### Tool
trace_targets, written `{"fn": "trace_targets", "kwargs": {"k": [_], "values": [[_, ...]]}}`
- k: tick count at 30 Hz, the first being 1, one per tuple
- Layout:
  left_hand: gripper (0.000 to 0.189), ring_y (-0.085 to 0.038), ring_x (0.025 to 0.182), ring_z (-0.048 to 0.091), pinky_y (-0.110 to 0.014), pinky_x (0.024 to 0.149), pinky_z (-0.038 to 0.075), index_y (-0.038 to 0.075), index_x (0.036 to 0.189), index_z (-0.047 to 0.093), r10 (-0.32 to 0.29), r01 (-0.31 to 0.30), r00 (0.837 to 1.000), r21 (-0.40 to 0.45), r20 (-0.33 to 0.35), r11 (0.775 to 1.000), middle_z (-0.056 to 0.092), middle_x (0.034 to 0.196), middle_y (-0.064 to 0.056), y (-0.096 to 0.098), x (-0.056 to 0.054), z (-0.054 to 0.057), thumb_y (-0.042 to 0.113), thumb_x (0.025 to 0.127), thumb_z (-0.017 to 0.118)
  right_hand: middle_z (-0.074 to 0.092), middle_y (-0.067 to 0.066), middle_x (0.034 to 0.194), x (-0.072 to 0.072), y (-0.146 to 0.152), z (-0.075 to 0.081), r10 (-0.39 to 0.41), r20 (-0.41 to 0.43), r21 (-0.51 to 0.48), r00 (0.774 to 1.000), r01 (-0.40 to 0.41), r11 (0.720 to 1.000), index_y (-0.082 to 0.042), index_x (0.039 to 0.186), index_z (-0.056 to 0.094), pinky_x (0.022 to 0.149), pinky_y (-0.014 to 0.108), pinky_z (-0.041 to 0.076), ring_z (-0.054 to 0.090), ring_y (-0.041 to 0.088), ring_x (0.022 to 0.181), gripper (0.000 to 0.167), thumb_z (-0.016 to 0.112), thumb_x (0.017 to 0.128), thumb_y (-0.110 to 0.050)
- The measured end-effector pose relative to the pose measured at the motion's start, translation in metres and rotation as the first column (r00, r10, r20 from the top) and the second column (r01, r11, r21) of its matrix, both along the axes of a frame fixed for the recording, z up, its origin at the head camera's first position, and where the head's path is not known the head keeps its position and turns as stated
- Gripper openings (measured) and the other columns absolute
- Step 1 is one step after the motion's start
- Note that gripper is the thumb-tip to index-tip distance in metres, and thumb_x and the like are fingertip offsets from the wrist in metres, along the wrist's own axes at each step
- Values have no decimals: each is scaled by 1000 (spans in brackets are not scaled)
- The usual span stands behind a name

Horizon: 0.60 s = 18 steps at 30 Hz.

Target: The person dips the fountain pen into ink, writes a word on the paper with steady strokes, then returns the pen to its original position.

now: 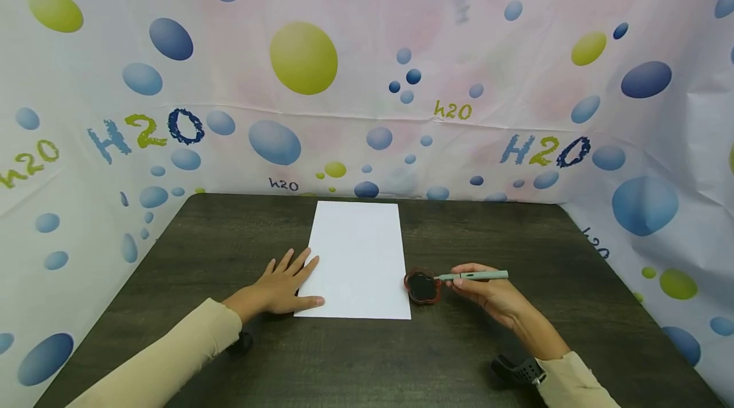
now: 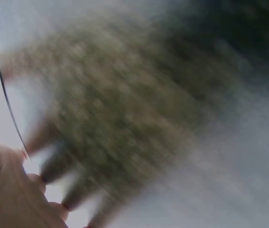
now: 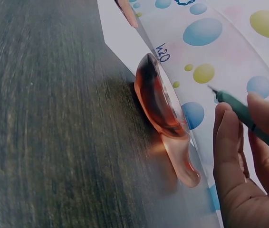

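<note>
My left hand [image 1: 281, 287] lies flat with fingers spread, its fingertips and thumb over the left edge of a blank white sheet of paper [image 1: 357, 258]. In the left wrist view the palm [image 2: 11, 194] shows at the lower left, fingers stretched out. Between thumb and fingers, my right hand [image 1: 496, 299] pinches a pale green fountain pen [image 1: 482, 275], held nearly level. Its nib points left and overlaps a small reddish glass dish [image 1: 438, 293] with a wavy rim and a dark inside. In the right wrist view the nib of the pen [image 3: 241, 111] appears above the dish [image 3: 148, 97].
The dark wood-grain table [image 1: 246, 220] carries the paper and the dish, which stands against the sheet's lower right edge. A black wrist strap [image 1: 518, 370] sits below my right hand. Behind the table hangs a white curtain [image 1: 355, 76] with blue and green dots.
</note>
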State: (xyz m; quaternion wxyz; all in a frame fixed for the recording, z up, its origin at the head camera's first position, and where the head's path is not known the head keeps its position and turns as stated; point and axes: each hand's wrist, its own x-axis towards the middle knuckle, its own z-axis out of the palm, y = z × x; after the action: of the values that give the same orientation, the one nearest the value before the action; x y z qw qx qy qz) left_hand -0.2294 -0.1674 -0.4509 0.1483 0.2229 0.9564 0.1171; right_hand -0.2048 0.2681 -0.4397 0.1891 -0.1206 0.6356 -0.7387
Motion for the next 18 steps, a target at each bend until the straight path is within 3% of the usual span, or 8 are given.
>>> {"fn": "trace_targets", "kwargs": {"k": [8,12,18], "values": [[91,-47,144,1,-70,108,3,11,155,17,-10,9,1000,20,13,1000,4,161,-16,4,7,15,64,89,51,63,-3,100,-2,-2,0,2,-15,80,1000,-1,997,-15,99,62,92,27,51,65,10,97,11,59,95,-5],[90,-47,144,2,-70,108,5,11,155,17,-9,9,1000,15,5,1000,4,160,-16,4,8,17,63,90,50,65,1,104,-2,-3,2,41,-22,46,999,-40,998,-8,106,63,91,27,51,66,12,99,12,56,96,-5],[91,-46,144,1,-70,108,4,12,155,17,-4,4,1000,18,1,1000,4,161,-15,2,5,12,65,89,50,69,7,106,-2,-5,4,68,-9,17,998,-68,998,10,124,54,88,28,52,68,15,98,30,53,98,-5]]}}
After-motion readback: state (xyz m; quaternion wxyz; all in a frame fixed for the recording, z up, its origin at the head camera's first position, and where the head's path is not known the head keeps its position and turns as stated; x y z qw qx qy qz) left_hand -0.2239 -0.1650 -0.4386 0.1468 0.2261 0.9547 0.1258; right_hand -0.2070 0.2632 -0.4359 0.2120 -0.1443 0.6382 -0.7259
